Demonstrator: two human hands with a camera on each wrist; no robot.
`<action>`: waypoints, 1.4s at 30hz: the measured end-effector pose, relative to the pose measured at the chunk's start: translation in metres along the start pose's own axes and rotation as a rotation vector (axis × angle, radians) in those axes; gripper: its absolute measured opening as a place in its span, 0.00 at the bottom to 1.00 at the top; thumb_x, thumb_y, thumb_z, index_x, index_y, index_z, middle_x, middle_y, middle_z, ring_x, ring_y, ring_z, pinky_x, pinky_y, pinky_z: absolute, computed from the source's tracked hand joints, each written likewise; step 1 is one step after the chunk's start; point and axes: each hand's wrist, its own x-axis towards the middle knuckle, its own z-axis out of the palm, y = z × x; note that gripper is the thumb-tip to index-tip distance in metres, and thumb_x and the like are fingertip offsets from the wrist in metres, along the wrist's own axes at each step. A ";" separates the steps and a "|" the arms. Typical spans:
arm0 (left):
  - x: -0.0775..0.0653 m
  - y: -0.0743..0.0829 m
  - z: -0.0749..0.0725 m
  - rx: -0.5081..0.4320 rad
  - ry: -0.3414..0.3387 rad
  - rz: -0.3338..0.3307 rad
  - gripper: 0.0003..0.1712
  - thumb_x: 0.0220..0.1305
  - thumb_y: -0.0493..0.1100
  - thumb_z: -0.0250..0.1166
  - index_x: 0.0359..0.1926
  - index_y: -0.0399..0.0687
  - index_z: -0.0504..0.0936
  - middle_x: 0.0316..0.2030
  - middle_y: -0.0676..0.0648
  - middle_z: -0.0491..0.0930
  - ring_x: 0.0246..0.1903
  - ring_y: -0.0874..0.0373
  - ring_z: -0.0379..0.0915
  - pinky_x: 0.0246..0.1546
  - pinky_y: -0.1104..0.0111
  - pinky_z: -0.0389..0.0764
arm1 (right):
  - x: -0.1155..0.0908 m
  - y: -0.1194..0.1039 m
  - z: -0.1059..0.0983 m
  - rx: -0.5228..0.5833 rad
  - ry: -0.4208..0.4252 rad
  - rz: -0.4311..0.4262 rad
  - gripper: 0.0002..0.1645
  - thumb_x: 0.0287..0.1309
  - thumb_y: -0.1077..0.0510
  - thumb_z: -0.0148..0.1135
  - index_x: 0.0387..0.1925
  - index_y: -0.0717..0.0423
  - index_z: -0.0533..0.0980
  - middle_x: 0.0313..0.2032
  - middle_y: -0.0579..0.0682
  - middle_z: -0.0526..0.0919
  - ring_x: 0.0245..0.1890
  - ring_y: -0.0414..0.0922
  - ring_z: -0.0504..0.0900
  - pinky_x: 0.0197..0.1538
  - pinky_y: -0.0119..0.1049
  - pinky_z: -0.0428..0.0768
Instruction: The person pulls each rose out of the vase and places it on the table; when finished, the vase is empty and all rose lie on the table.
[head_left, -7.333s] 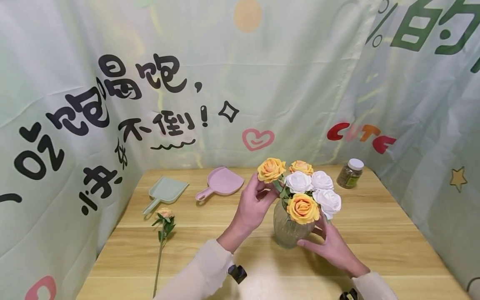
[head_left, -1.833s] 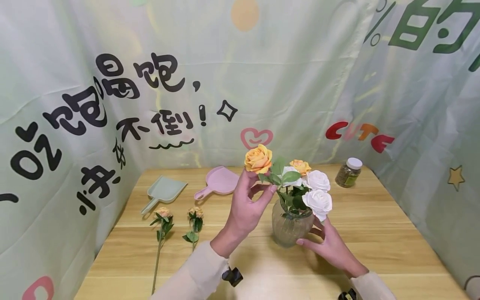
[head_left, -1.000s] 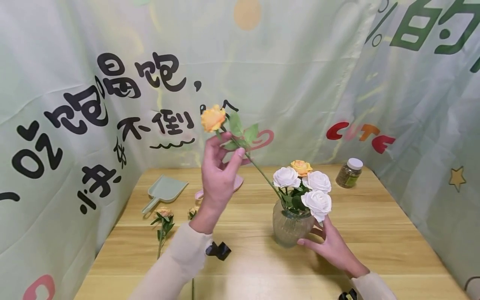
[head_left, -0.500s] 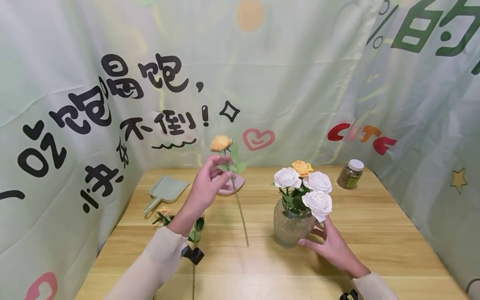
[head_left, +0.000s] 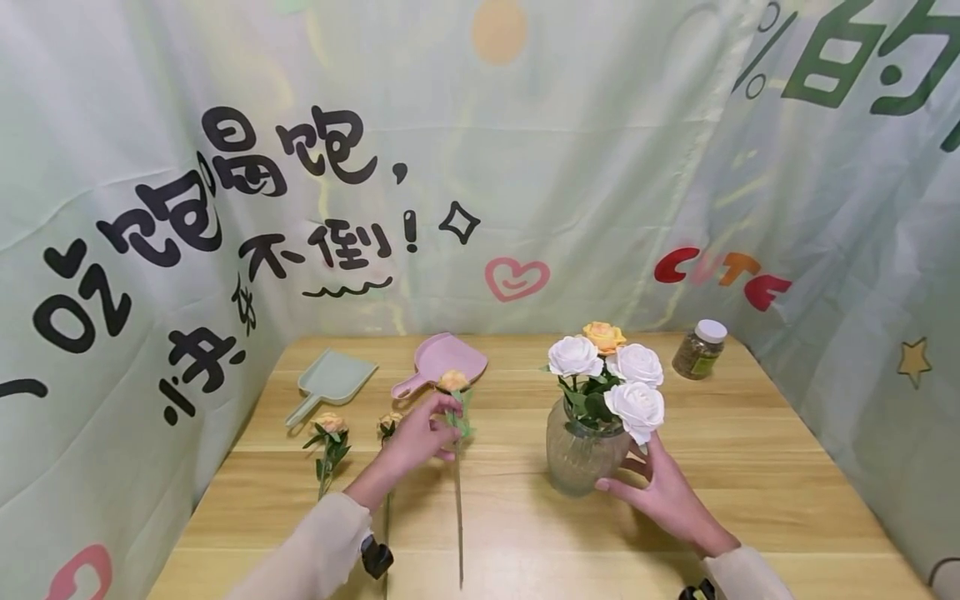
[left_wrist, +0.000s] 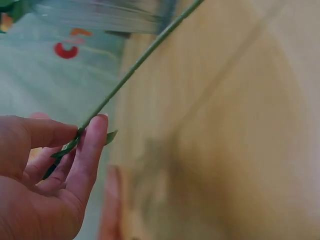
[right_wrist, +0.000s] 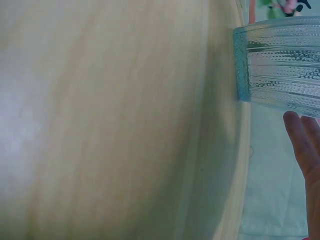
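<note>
My left hand (head_left: pixel 420 435) pinches the stem of an orange rose (head_left: pixel 453 381) just under its bloom, low over the table's middle. Its long stem (left_wrist: pixel 135 67) slants away from thumb and fingertips in the left wrist view, casting a shadow on the wood. My right hand (head_left: pixel 663 497) holds the ribbed glass vase (head_left: pixel 573 457) low on its right side, thumb in front; fingers (right_wrist: pixel 299 137) reach the glass in the right wrist view. Three white roses (head_left: pixel 574 356) and one orange rose stand in the vase. Two more orange roses (head_left: pixel 328 423) lie left of my left hand, one partly covered by it.
At the back left lie a grey-green dustpan (head_left: pixel 337 379) and a pink dustpan (head_left: pixel 450 360), the pink one just behind the held bloom. A white-lidded jar (head_left: pixel 700 350) stands at the back right. Printed cloth (head_left: pixel 600 167) hangs around the table.
Over these seconds, a second orange rose has come to lie on the table. My left hand has drawn another out of the vase, then carried it left and down. My right hand stays at the vase.
</note>
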 end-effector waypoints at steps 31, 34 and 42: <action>-0.001 0.011 -0.003 0.607 0.205 0.172 0.13 0.73 0.48 0.74 0.51 0.46 0.87 0.47 0.46 0.89 0.37 0.55 0.86 0.39 0.57 0.89 | -0.001 0.004 -0.003 0.037 0.003 -0.031 0.72 0.57 0.66 0.82 0.89 0.43 0.45 0.82 0.72 0.55 0.67 0.16 0.67 0.62 0.26 0.85; 0.007 0.021 0.007 0.491 0.082 0.262 0.18 0.75 0.48 0.72 0.60 0.48 0.86 0.60 0.46 0.86 0.56 0.50 0.86 0.59 0.51 0.90 | -0.002 0.004 -0.003 0.038 0.007 -0.029 0.72 0.57 0.66 0.82 0.89 0.44 0.46 0.82 0.73 0.55 0.67 0.15 0.67 0.62 0.25 0.85; 0.019 0.038 0.063 0.182 -0.289 0.354 0.49 0.68 0.55 0.78 0.84 0.62 0.64 0.81 0.55 0.67 0.77 0.50 0.69 0.78 0.56 0.76 | 0.000 0.005 -0.001 0.025 0.009 -0.029 0.70 0.56 0.65 0.83 0.88 0.48 0.48 0.81 0.72 0.58 0.67 0.16 0.67 0.62 0.26 0.85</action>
